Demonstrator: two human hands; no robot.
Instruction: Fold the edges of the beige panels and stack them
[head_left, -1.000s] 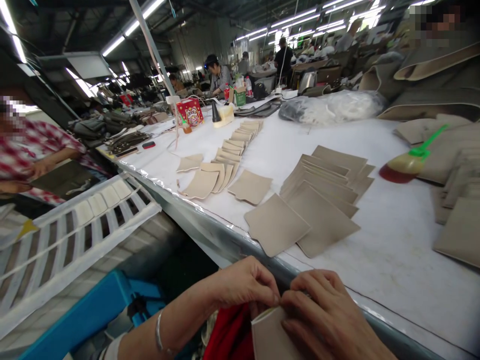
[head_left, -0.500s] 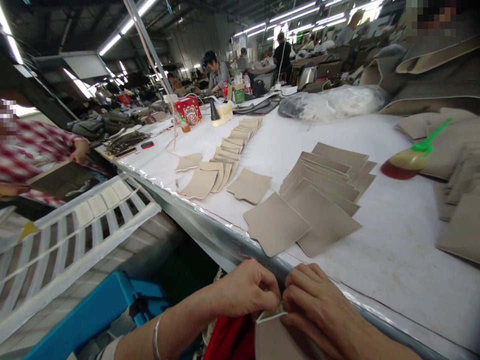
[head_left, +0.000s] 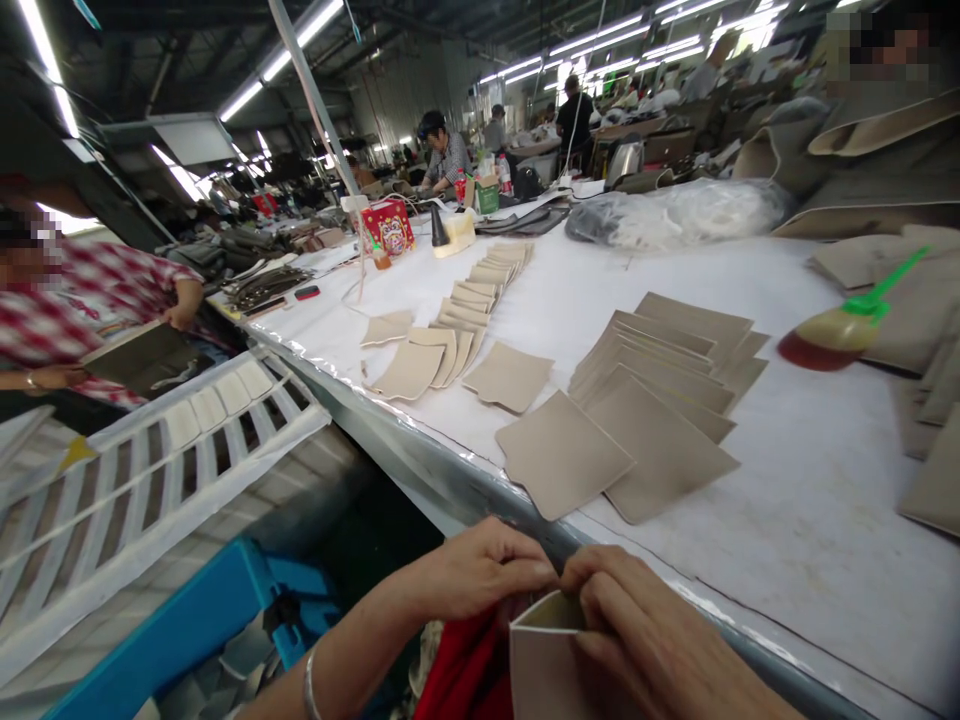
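Low at the table's front edge, my left hand [head_left: 487, 568] and my right hand [head_left: 637, 622] meet over a taupe leather piece [head_left: 546, 668] with pale edges. Its layers stand apart at the top like a pocket mouth. My right hand is closed on its right side, fingers curled and thumb along the front. My left fingers are pinched together at the far corner of the opening, where the tips are partly hidden. Beyond my hands, flat taupe leather pieces [head_left: 564, 455] lie overlapped on the white table [head_left: 810, 510].
A squeeze bottle [head_left: 829, 335] with a green nozzle stands right. A row of curved pieces [head_left: 431, 360] runs toward a red box [head_left: 388, 228]. Left are a slatted white rack [head_left: 217, 450], a blue crate [head_left: 187, 630] and a co-worker's plaid sleeve [head_left: 150, 285]. A plastic-wrapped bundle [head_left: 675, 213] lies behind.
The leather piece's mouth shows wider now. My left fingers have straightened somewhat and shifted slightly up from the opening. The whole view has shifted a little, moving the table scene rightward.
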